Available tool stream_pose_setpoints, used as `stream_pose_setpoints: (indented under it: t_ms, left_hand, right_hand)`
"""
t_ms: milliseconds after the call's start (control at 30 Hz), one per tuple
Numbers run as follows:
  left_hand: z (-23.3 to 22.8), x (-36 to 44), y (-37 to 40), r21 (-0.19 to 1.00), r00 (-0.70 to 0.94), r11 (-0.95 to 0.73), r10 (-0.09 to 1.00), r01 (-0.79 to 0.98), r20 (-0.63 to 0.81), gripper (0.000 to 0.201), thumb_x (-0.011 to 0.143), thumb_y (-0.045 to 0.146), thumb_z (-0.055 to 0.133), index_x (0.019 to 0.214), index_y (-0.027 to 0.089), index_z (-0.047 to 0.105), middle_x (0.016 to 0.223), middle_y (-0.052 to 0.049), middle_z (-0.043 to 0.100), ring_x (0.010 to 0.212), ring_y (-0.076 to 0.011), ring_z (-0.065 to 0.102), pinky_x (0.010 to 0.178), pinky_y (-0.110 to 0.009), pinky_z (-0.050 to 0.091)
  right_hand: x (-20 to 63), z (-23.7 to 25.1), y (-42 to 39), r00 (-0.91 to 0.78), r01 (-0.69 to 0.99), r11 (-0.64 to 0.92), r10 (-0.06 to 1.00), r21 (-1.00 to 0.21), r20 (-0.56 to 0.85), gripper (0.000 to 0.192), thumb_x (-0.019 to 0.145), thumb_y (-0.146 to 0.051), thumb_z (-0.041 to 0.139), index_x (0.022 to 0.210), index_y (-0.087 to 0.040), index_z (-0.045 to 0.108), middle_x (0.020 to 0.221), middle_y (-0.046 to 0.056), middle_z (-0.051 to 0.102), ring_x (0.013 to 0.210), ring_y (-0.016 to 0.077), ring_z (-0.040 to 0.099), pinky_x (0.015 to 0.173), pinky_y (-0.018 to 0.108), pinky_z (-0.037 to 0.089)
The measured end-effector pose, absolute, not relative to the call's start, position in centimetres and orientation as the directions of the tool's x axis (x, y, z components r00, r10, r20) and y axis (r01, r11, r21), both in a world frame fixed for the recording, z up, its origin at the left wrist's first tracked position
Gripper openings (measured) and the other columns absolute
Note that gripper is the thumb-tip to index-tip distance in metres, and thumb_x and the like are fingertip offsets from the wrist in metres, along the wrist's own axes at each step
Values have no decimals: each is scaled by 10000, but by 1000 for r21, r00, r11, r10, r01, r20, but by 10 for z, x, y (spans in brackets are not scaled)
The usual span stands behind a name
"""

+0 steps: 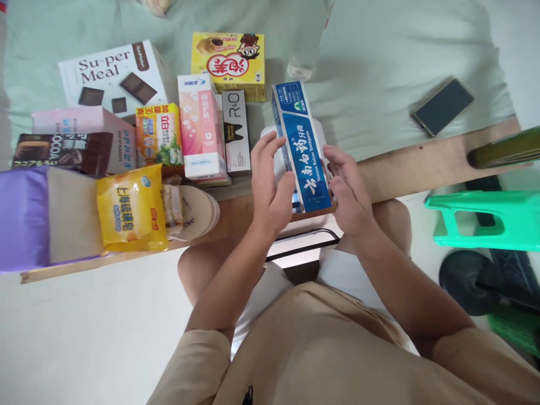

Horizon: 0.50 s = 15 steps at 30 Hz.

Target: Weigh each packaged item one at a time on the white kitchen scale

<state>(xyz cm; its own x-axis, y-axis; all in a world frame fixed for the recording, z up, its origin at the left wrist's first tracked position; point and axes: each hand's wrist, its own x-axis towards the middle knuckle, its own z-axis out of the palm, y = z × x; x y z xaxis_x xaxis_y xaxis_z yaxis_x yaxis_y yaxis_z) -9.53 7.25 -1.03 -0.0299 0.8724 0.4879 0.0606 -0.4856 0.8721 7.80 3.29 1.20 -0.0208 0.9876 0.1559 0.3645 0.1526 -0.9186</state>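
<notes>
Resting under both hands, a blue toothpaste box [302, 147] lies flat at the near edge of the bed [379, 73], partly on top of a white case [270, 140] whose shape is mostly hidden. Its long axis runs away from the person, the far end tipped slightly to the left, printed face up. The left hand [270, 180] grasps the box along its left side, fingers curled over the edge and covering part of the near corner. The right hand [346, 188] presses its fingertips against the right side, loosely bent; whether it truly grips cannot be told. To the left stand a pink box [201, 129], a grey box [236, 132], a yellow snack box [230, 62] and a yellow packet [131, 208]. A white meal box [112, 73] is partly covered by others. A purple pack [25, 219] is cut off at the left border. A phone [442, 106] lies well apart on the right, and a green stool [485, 219] runs out of view.
</notes>
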Motion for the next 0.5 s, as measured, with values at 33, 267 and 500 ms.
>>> stream_pose_setpoints:
  t_ms: [33, 267, 500]
  left_hand:
    - [-13, -93, 71, 874, -18, -484, 874, 50, 486, 513, 1046, 655, 499, 1476, 379, 549, 1631, -43, 480, 1603, -303, 422, 1364, -495, 333]
    - [-31, -76, 62, 936, 64, -348, 934, -45, 351, 642, 1073, 696, 353, 1659, 436, 326, 1841, 32, 220, 1739, -262, 192, 1455, -465, 160]
    - [-20, -66, 56, 971, 130, -215, 965, -104, 228, 802, 1003, 820, 372, 1675, 385, 320, 1874, 10, 91, 1760, -320, 91, 1462, -519, 124]
  right_hand:
    - [75, 13, 35, -17, 321, 148, 988, -935, 150, 529, 1066, -625, 416, 1508, -343, 491, 1675, 31, 476, 1587, 238, 470, 1367, 501, 412]
    - [65, 18, 45, 16, 205, 12, 1000, -979, 16, 676, 992, -753, 494, 1506, -314, 515, 1711, 12, 463, 1634, 235, 424, 1419, 475, 352]
    - [63, 20, 50, -52, -32, -61, 997, -998, -60, 668, 944, -741, 573, 1462, -326, 508, 1677, 10, 508, 1599, 217, 484, 1375, 439, 439]
